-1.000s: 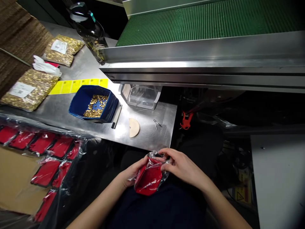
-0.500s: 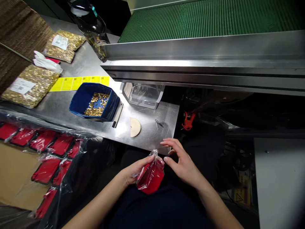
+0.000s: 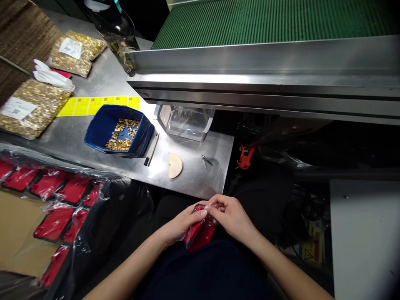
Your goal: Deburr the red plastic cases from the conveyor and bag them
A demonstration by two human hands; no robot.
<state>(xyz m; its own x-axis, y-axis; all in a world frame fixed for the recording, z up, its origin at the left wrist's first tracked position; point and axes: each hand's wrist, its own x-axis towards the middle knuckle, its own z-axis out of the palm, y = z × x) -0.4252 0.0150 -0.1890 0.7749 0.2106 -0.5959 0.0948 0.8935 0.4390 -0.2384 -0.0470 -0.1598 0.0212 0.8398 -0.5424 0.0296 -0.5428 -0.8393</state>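
Low in front of my body, a red part with a dark rim [image 3: 203, 236] sits inside a clear plastic bag. Its left side is gripped by my left hand [image 3: 189, 218], thumb on top. My right hand [image 3: 226, 212] pinches the bag's film at the upper end, fingers closed and touching the left thumb. The lower side of the part is hidden against my dark clothing. Beyond the hands, on the metal table [image 3: 193, 179], lie a pale half-round disc [image 3: 175, 166] and a small metal tool [image 3: 206, 161].
A blue bin [image 3: 96, 133] holds small brass pieces, with a knife-like tool [image 3: 151, 150] beside it. A clear bin [image 3: 187, 123] stands under the green conveyor [image 3: 265, 25]. At left are yellow labels [image 3: 84, 106], bags of brass pieces [image 3: 37, 104] and a box of bagged red parts [image 3: 56, 223].
My right hand has moved left from beside the bag and now pinches its top. The red part has tilted in my left hand. The camera view has shifted slightly.
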